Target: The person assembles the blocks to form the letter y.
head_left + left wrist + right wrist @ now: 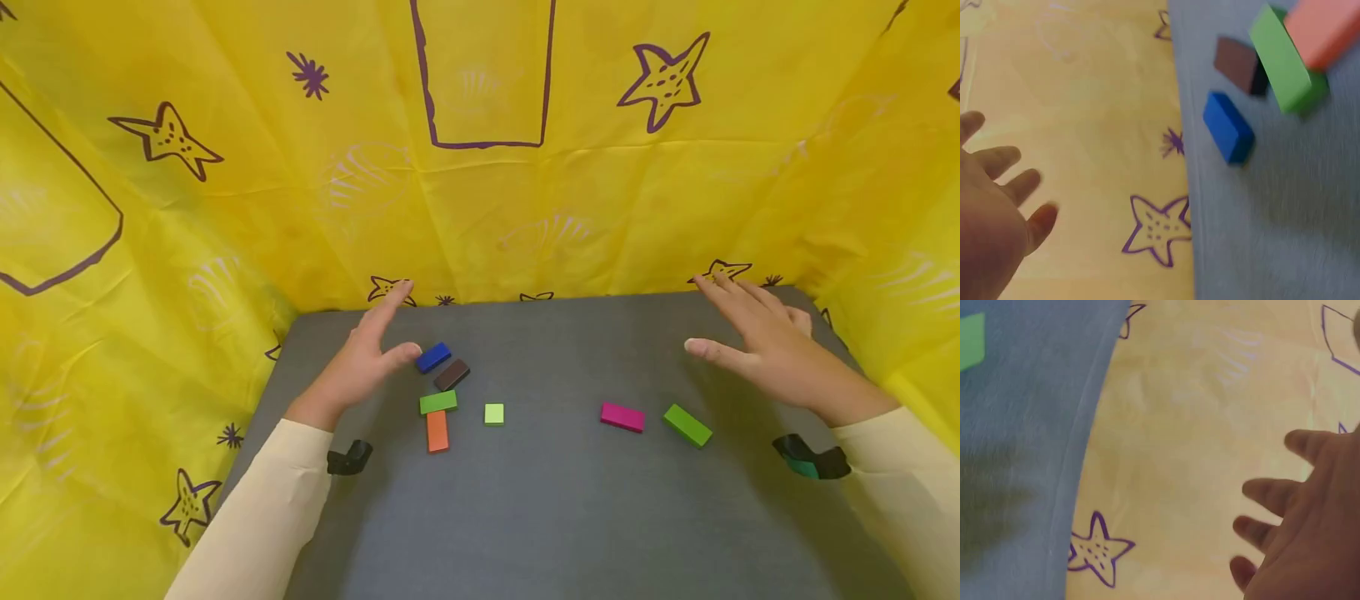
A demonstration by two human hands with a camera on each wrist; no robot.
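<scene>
My left hand hovers over the left of the grey table with its fingers extended and nothing held. Nearest its thumb lies a blue block, with a dark brown block beside it. Closer to me, a green block lies against the end of an orange block. A small light green square block sits to their right. My right hand is raised over the right side, fingers spread and holding nothing. Below and left of it lie a magenta block and another green block.
Yellow cloth printed with starfish and shells hangs behind the grey table and along both sides. A dark band shows at the left wrist and another dark band at the right.
</scene>
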